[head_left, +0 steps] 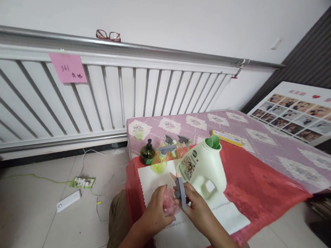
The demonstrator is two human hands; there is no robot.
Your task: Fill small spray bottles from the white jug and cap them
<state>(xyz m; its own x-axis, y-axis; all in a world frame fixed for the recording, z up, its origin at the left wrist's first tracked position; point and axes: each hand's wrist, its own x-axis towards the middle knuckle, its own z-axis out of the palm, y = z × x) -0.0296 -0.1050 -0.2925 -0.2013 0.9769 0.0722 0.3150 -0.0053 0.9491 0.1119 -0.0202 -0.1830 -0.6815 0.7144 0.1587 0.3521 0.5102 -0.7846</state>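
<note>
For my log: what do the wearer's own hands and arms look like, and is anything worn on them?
The left hand and right hand are ungloved, with no watch or bracelet visible. The left forearm and right forearm show no sleeves within the frame. Small rings can't be ruled out.

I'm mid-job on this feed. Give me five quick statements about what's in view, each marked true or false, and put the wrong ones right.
1. The left hand holds the pink bottle. True.
2. In the picture, the dark pump bottle stands left of the pale jug. True.
3. The right hand holds the pale jug. False: it holds the grey spray head.
4. The eyeglasses lie on the red cloth. False: they are up at the metal rail.
5. The pink note is on the radiator. True.
</note>
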